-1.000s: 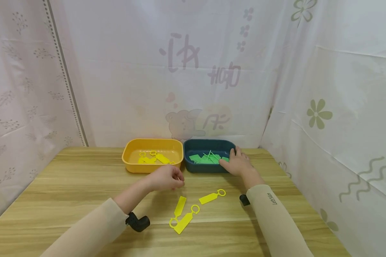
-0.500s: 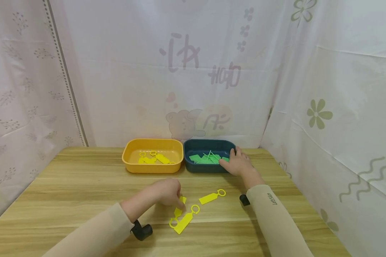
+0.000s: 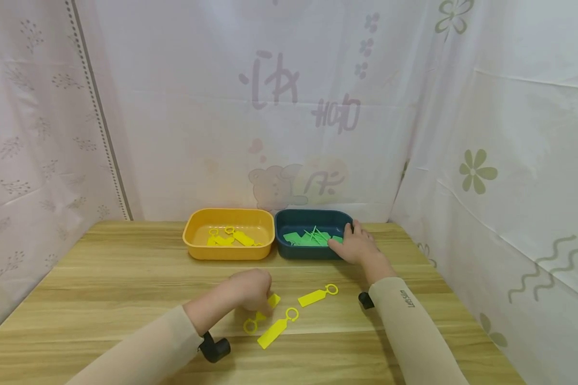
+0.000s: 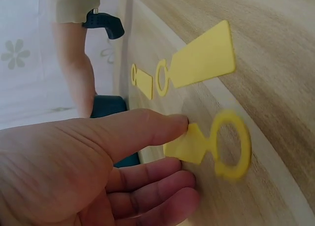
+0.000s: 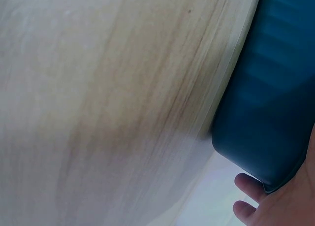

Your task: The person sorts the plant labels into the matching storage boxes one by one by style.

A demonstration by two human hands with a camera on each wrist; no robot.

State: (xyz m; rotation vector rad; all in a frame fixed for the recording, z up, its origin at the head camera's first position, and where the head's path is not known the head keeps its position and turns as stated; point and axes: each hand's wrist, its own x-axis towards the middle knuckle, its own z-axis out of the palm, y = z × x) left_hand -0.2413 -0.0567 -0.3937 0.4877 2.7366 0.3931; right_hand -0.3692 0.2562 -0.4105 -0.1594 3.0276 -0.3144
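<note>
My left hand (image 3: 252, 291) pinches a yellow tag (image 4: 194, 145) with a ring end, thumb above and fingers below, low over the table. Part of its flat body is hidden by the thumb and fingers; the ring stays free. Close by lies a second yellow tag (image 3: 272, 333), and a third yellow tag (image 3: 312, 297) lies farther right. My right hand (image 3: 358, 247) holds the right end of a dark blue bin (image 3: 313, 251), its thumb over the front rim and its fingers along the outer end. Green tags (image 3: 298, 238) lie inside that bin.
An orange-yellow bin (image 3: 228, 253) stands against the blue one's left side, with several yellow tags (image 3: 243, 238) inside. Both are near the back edge of the wooden table (image 3: 125, 278). Printed white curtains (image 3: 197, 107) hang behind and at the sides.
My left hand has come down from near the orange-yellow bin to the tag and taken hold of it. That tag has turned and shifted slightly left. The right hand has stayed put.
</note>
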